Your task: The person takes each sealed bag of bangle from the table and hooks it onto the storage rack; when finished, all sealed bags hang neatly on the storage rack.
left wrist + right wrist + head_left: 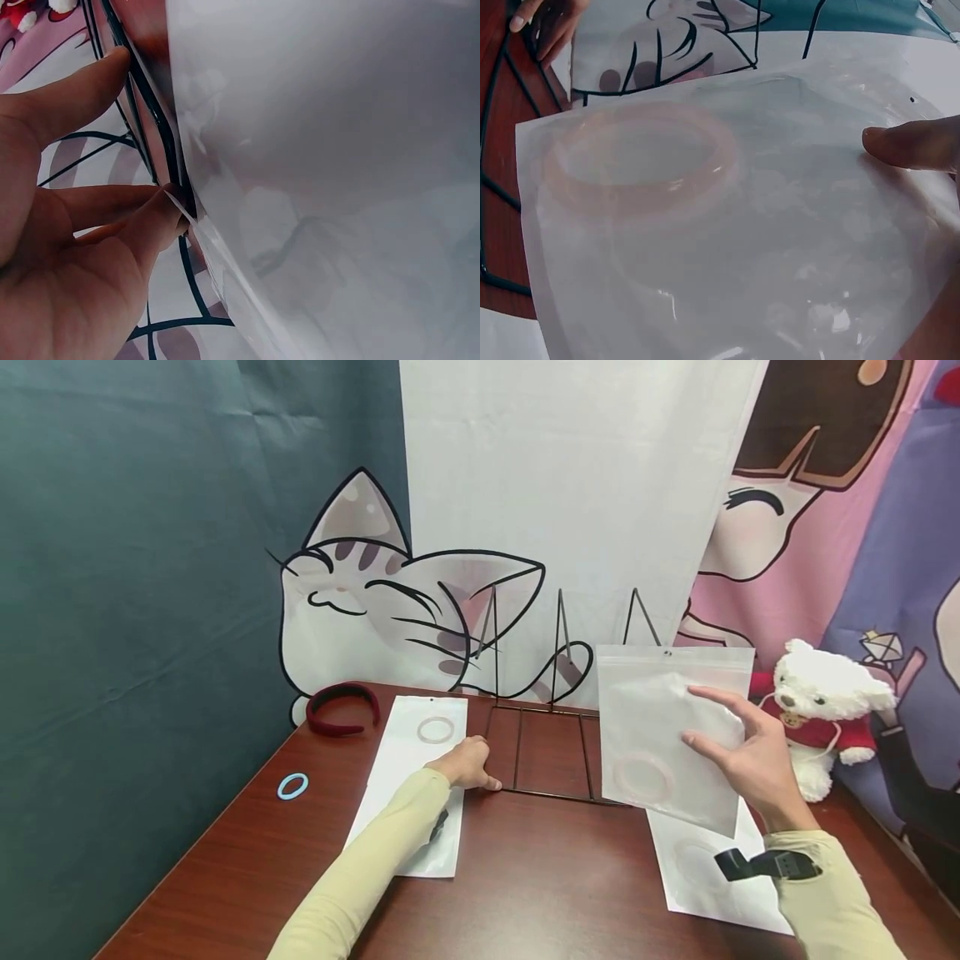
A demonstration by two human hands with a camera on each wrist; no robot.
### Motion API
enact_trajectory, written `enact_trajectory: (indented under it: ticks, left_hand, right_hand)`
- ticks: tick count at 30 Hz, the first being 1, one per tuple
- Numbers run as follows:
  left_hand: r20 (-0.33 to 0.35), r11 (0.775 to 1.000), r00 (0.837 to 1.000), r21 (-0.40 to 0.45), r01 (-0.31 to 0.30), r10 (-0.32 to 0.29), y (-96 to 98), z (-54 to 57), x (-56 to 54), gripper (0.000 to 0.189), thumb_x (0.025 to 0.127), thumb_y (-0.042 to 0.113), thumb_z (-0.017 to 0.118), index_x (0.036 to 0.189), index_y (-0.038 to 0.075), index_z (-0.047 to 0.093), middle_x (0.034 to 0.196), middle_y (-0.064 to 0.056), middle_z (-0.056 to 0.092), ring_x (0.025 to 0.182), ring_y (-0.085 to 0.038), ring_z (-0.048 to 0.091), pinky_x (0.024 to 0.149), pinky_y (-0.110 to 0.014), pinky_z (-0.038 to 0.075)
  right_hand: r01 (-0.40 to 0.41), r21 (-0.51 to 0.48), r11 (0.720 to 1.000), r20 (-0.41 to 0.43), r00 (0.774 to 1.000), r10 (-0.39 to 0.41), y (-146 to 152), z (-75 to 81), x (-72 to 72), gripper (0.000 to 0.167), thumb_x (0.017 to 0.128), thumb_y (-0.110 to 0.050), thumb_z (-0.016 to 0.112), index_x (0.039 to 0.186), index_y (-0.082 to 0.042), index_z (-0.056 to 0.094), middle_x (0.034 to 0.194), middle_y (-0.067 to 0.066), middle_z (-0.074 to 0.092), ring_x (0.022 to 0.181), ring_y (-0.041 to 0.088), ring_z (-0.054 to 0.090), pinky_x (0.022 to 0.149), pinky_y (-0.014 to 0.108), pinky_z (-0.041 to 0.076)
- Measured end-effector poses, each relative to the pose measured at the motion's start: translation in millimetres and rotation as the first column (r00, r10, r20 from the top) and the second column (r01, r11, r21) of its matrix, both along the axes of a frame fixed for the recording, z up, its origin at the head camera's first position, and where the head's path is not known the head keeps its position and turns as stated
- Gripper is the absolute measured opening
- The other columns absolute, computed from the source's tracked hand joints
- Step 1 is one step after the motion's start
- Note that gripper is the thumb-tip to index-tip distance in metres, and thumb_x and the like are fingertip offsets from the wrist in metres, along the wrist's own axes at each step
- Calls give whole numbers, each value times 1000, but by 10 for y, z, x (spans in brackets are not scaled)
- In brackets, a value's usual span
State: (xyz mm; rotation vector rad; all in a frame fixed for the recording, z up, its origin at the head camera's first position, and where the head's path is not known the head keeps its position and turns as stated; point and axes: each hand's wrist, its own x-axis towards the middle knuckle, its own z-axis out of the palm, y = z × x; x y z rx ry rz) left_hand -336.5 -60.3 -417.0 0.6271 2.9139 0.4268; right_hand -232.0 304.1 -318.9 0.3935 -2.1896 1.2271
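My right hand (757,760) holds a clear white-backed zip bag (637,718) upright by its right side. A pale pink ring (641,161) lies in the bag's lower part. The bag's top hole is at the tip of the rightmost hook of a black wire rack (551,795); I cannot tell whether the hook passes through. In the right wrist view the thumb (907,142) lies across the bag; other fingers are mostly hidden. My left hand (467,764) grips the rack's left front corner. The left wrist view shows its fingertips at the black rod (161,127), beside another bag's edge (217,240).
More bags with rings lie on the brown table: one bag (397,735) at left, another (712,877) at right. A dark red headband (322,727) and a light blue ring (292,787) are far left. A white teddy bear (825,685) sits at right.
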Motion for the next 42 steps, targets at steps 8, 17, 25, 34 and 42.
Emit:
enact_trajectory:
  ticks: [8,17,25,34,42]
  left_hand:
    - [3,1000,1000,-22,-6,6,20,35,4,47,81,36,83,101,-3,67,122,-16,62,113,-28,60,99,-37,52]
    - [-3,998,1000,-62,-18,17,20,33,15,47,81,38,84,100,-2,68,123,-15,62,113,-28,60,100,-36,52]
    - [-9,997,1000,-75,-9,9,39,2,-2,43,82,37,83,96,0,68,128,-17,61,116,-29,61,101,-36,52]
    - [-28,989,1000,-150,-11,7,139,3,17,37,84,37,81,91,4,68,140,-19,58,126,-30,60,106,-35,51]
    - [-45,985,999,-171,-36,29,186,35,34,32,82,34,83,90,5,71,140,-18,58,124,-29,60,105,-36,51]
  right_hand:
    - [3,-9,1000,44,999,-2,-7,15,-97,62,78,5,81,135,-10,63,119,-20,64,91,-5,64,66,13,55]
    - [45,40,998,39,998,-46,-2,-19,-429,65,77,1,82,136,-20,64,132,-12,65,105,-4,56,78,7,45]
    - [64,54,996,48,997,-67,-12,33,-740,63,78,0,82,135,-19,64,124,-11,66,94,-3,58,71,8,47]
    - [122,36,992,103,987,-125,19,63,-1007,52,84,-2,76,132,-21,68,118,-13,68,42,-3,35,45,19,36]
    - [159,141,977,197,963,-186,-35,142,-1243,45,94,-16,69,138,-25,62,146,11,57,98,17,57,74,29,43]
